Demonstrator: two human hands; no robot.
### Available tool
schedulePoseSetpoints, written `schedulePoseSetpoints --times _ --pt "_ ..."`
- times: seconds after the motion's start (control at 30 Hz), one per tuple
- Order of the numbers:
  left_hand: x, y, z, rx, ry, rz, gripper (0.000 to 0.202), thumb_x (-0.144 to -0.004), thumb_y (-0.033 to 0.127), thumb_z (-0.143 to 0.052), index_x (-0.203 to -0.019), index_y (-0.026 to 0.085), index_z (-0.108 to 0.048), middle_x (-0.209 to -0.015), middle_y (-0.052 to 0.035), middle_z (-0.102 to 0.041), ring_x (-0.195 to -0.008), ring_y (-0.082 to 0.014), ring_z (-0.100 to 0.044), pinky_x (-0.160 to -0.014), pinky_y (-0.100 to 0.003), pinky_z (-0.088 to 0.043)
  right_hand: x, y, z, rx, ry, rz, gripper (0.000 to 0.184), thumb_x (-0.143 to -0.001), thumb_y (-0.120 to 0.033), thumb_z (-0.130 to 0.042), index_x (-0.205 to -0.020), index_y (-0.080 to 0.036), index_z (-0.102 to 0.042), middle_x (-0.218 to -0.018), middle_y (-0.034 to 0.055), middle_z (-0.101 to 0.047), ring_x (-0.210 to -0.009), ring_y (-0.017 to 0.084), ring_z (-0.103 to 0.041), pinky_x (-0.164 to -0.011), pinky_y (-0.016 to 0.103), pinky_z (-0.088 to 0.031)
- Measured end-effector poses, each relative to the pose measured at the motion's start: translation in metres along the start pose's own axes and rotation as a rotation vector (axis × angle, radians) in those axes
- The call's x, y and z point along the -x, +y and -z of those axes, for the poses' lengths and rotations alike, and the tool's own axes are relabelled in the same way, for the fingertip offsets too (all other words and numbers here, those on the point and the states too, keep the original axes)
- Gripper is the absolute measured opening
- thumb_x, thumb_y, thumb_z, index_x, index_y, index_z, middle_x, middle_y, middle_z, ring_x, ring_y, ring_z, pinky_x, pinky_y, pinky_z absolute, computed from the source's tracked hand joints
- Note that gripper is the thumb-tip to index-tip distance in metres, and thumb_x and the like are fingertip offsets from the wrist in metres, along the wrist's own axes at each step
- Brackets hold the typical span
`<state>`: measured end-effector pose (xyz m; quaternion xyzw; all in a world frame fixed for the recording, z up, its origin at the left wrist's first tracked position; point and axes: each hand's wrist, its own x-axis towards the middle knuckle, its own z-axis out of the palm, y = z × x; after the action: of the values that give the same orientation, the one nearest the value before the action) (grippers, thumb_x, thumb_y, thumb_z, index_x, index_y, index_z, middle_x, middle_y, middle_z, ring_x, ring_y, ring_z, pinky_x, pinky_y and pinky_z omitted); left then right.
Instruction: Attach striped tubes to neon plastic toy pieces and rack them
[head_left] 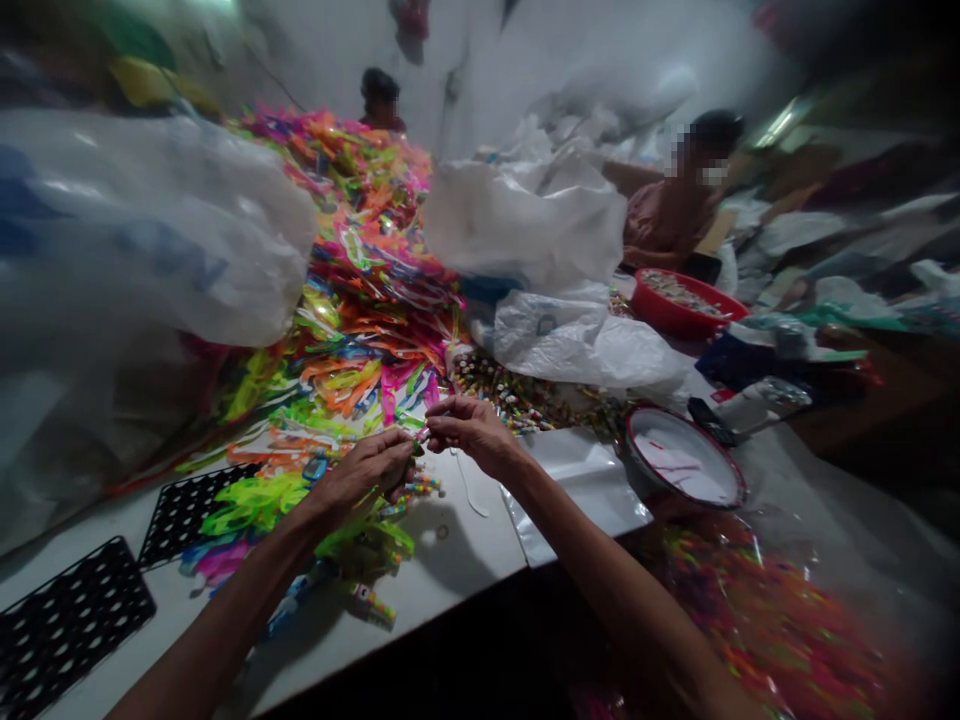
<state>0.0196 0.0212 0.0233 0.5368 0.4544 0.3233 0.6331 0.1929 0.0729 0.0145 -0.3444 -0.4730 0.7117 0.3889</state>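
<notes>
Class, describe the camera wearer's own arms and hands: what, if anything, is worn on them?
The left hand and right hand wear no gloves. The left forearm and right forearm look slender, without visible sleeves, watches or bracelets. Small rings can't be ruled out.

One view, from the person's head, looks forward and down from behind and above the near edge of the white bench (pixel 465 555); that edge slants up rightward; the left hand (pixel 371 465) and right hand (pixel 476 432) are near, around mid-frame; past the bench the view runs back to a pale wall (pixel 487 60), its outer margins blurred.
</notes>
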Motion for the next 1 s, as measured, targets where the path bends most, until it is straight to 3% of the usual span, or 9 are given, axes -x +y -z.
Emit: schedulePoseSetpoints --times 0.17,0.37,0.5,0.57,0.63,0.73,0.8,0.9,1.0 --pt "0.003 -0.01 0.002 -0.16 -0.018 -0.027 0.042 -0.083 0.056 -0.042 -0.067 0.017 -0.047 -0.045 0.0066 -0.038 -0.041 -0.0076 -0.034 -0.044 -0.022 -0.026 0.012 0.003 -0.004 0.108 -0.051 0.08 0.024 -0.065 -0.03 -0.074 -0.078 -0.012 -0.064 -0.061 0.0004 -0.064 -0.055 0.013 -0.062 -0.056 0.024 -0.048" --pt "0.011 -0.018 0.01 -0.266 -0.04 -0.048 0.041 -0.083 0.054 -0.042 -0.066 0.017 -0.046 -0.049 0.007 -0.035 -0.045 -0.0072 -0.03 -0.045 -0.021 -0.023 0.028 0.017 -0.021 0.1 -0.02 0.121 0.02 -0.068 -0.029 -0.072 -0.076 -0.012 -0.064 -0.063 0.0021 -0.066 -0.059 0.014 -0.063 -0.058 0.025 -0.049" --pt "0.022 -0.013 0.04 -0.708 -0.102 -0.101 0.041 -0.086 0.052 -0.037 -0.072 0.018 -0.055 -0.066 0.0011 -0.052 -0.061 -0.0124 -0.046 -0.057 -0.023 -0.031 0.026 0.04 -0.021 0.109 -0.029 -0.015 0.031 -0.067 -0.034 -0.072 -0.088 -0.013 -0.065 -0.071 0.0031 -0.066 -0.062 0.015 -0.064 -0.059 0.027 -0.049" --pt "0.026 -0.007 0.063 -1.013 -0.09 -0.078 0.041 -0.085 0.053 -0.039 -0.076 0.019 -0.06 -0.073 -0.0016 -0.058 -0.069 -0.0169 -0.052 -0.064 -0.027 -0.033 0.02 0.047 -0.002 0.222 -0.004 -0.047 0.042 -0.065 -0.034 -0.073 -0.102 -0.015 -0.063 -0.08 0.0041 -0.067 -0.063 0.016 -0.064 -0.059 0.028 -0.049" --pt "0.024 0.0 0.081 -1.292 0.026 -0.036 0.042 -0.084 0.053 -0.04 -0.075 0.019 -0.062 -0.077 -0.005 -0.061 -0.076 -0.0223 -0.055 -0.071 -0.031 -0.033 0.013 0.05 0.027 0.397 0.103 -0.003 0.041 -0.066 -0.032 -0.071 -0.102 -0.015 -0.062 -0.082 0.0042 -0.065 -0.06 0.015 -0.063 -0.056 0.028 -0.048" --pt "-0.003 0.006 0.083 -1.544 0.164 -0.045 0.046 -0.087 0.048 -0.034 -0.069 0.016 -0.061 -0.076 -0.0085 -0.062 -0.078 -0.025 -0.057 -0.072 -0.034 -0.034 0.001 0.047 0.073 0.623 0.294 0.065 0.022 -0.068 -0.026 -0.066 -0.087 -0.014 -0.065 -0.071 0.0029 -0.063 -0.054 0.014 -0.059 -0.053 0.027 -0.045" --pt "-0.037 0.0 0.066 -1.533 0.114 -0.161 0.041 -0.09 0.04 -0.031 -0.076 0.016 -0.061 -0.078 -0.0079 -0.062 -0.077 -0.0219 -0.057 -0.07 -0.032 -0.037 -0.006 0.045 0.09 0.721 0.368 0.08 0.015 -0.07 -0.02 -0.062 -0.083 -0.014 -0.066 -0.067 0.0024 -0.063 -0.053 0.014 -0.058 -0.053 0.027 -0.045" --pt "-0.093 -0.027 0.03 -1.392 -0.047 -0.351 0.024 -0.086 0.023 -0.041 -0.099 0.018 -0.061 -0.103 -0.0082 -0.062 -0.096 -0.0213 -0.055 -0.085 -0.034 -0.038 -0.007 0.049 0.092 0.933 0.37 0.09 0.015 -0.071 -0.014 -0.058 -0.084 -0.014 -0.066 -0.069 0.0032 -0.065 -0.057 0.015 -0.058 -0.056 0.027 -0.044" --pt "-0.131 -0.058 0.007 -1.362 -0.079 -0.393 0.031 -0.081 0.011 -0.043 -0.109 0.017 -0.057 -0.117 -0.0106 -0.057 -0.109 -0.0238 -0.049 -0.1 -0.045 -0.028 -0.005 0.052 0.089 1.157 0.323 0.101 0.019 -0.071 -0.013 -0.057 -0.088 -0.014 -0.067 -0.076 0.0056 -0.067 -0.068 0.018 -0.06 -0.062 0.027 -0.045"
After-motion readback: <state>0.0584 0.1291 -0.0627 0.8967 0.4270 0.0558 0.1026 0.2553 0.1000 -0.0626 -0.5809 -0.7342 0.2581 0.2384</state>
